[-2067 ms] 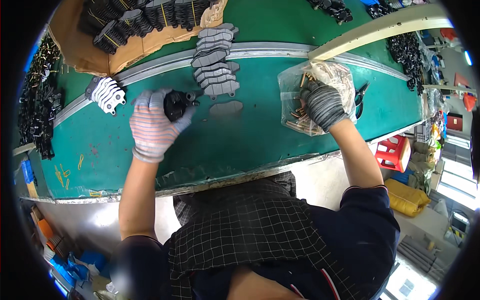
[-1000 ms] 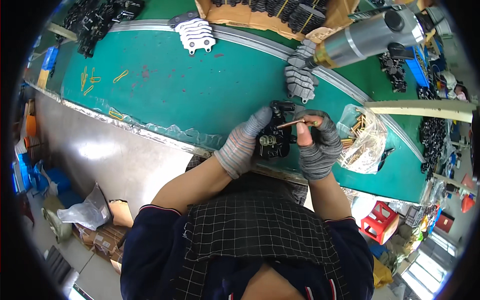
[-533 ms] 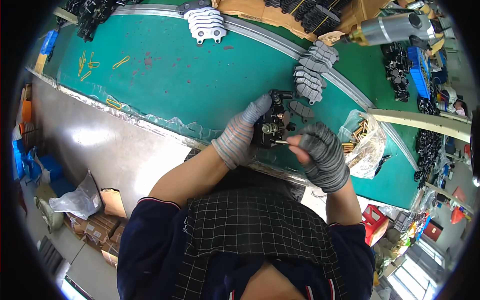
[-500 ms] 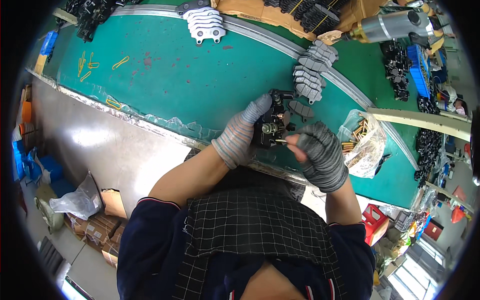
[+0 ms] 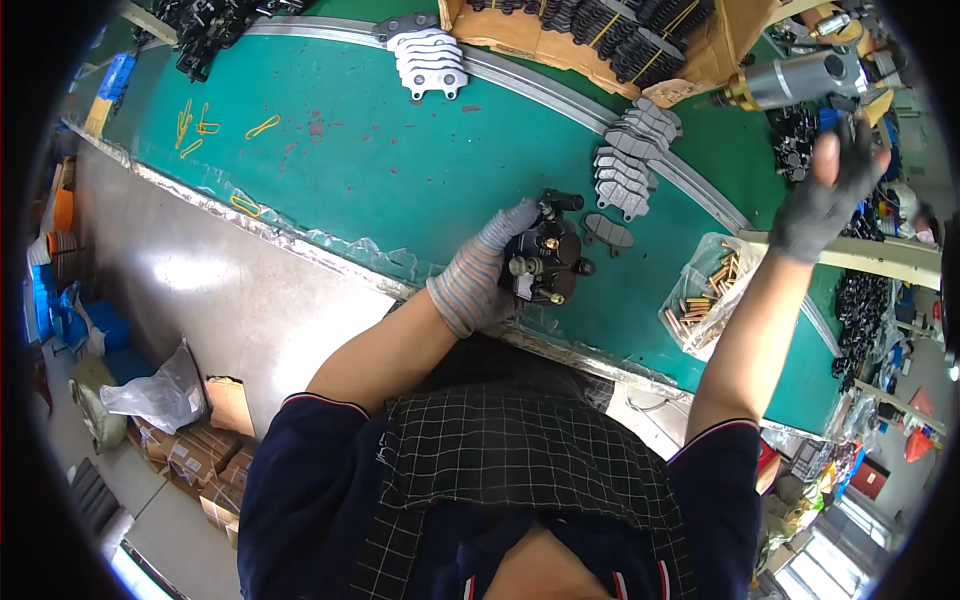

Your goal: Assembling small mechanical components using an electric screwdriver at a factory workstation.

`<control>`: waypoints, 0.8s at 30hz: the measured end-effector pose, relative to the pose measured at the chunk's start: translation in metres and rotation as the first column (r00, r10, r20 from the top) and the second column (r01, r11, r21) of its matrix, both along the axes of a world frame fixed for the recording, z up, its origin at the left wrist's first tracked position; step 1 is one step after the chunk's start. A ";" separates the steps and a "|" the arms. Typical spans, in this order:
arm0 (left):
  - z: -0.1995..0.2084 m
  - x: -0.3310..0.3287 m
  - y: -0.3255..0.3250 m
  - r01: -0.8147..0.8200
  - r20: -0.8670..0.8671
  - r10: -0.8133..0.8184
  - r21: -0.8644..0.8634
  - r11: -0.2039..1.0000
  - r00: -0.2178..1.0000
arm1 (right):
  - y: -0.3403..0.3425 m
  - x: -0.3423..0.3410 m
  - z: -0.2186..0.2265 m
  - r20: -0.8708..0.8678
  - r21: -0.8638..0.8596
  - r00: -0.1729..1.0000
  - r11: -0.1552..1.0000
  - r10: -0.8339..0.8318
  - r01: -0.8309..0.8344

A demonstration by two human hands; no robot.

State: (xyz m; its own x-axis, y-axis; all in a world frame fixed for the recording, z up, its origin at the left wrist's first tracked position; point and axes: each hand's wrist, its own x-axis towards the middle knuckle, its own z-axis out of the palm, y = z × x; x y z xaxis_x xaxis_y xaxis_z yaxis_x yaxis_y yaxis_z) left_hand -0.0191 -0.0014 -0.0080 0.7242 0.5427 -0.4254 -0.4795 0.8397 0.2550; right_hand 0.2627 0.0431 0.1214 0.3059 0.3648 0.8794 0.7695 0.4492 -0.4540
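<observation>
My left hand (image 5: 475, 275), in a striped grey glove with bare forearm, is closed round a black brake caliper (image 5: 540, 250) above the bench's near edge. A small brass-coloured pin (image 5: 554, 298) sticks out of the caliper's near end. Far out to the right, my right hand (image 5: 830, 195) in a dark grey glove is raised, fingers apart and nothing visible in them. Just beyond it hangs a silver power driver (image 5: 795, 82), apart from the fingers. Beside the caliper, a single grey brake pad (image 5: 607, 232) lies flat.
Overlapping brake pads (image 5: 625, 180) line the metal rail (image 5: 540, 85), with paler pads (image 5: 430, 65) farther left. A clear bag (image 5: 712, 290) of brass pins sits right. Yellow rubber bands (image 5: 263, 127) lie left. A carton (image 5: 720, 60) of dark parts stands at the back.
My right hand has left the pin at the caliper and swung up and right toward the driver. The pin stays in the caliper, still held by my left hand.
</observation>
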 end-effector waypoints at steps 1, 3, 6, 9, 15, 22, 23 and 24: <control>-0.001 0.000 0.001 0.005 0.006 -0.005 0.000 1.000 1.000 | 0.011 0.018 0.013 -0.181 -0.144 0.978 0.981 0.104 -0.131; -0.003 0.001 0.003 0.014 -0.001 -0.014 0.005 1.000 1.000 | 0.019 0.028 0.027 -0.365 -0.262 0.915 0.924 0.171 -0.277; -0.004 -0.006 0.005 -0.018 -0.027 0.018 -0.037 0.999 0.999 | 0.024 0.003 0.029 -0.508 -0.387 0.797 0.740 0.327 -0.551; -0.001 -0.003 0.015 0.012 -0.040 -0.016 -0.101 0.995 0.999 | 0.012 -0.049 0.022 -0.395 -0.428 0.713 0.570 0.580 -0.701; -0.009 -0.011 0.017 -0.007 0.015 0.008 -0.068 0.998 1.000 | -0.008 -0.138 -0.022 -0.822 0.026 0.074 0.167 0.565 -0.986; 0.007 -0.009 0.012 -0.057 -0.074 0.049 -0.110 0.992 0.996 | -0.020 -0.145 -0.038 -0.785 0.153 0.065 0.296 0.616 -0.943; 0.000 -0.009 0.009 -0.020 -0.032 0.017 -0.110 0.994 0.999 | -0.020 -0.144 -0.040 -0.752 0.170 0.026 0.232 0.658 -0.958; 0.000 -0.010 0.009 0.018 0.012 -0.016 -0.109 0.994 1.000 | -0.020 -0.143 -0.043 -0.717 0.184 -0.015 0.168 0.697 -0.969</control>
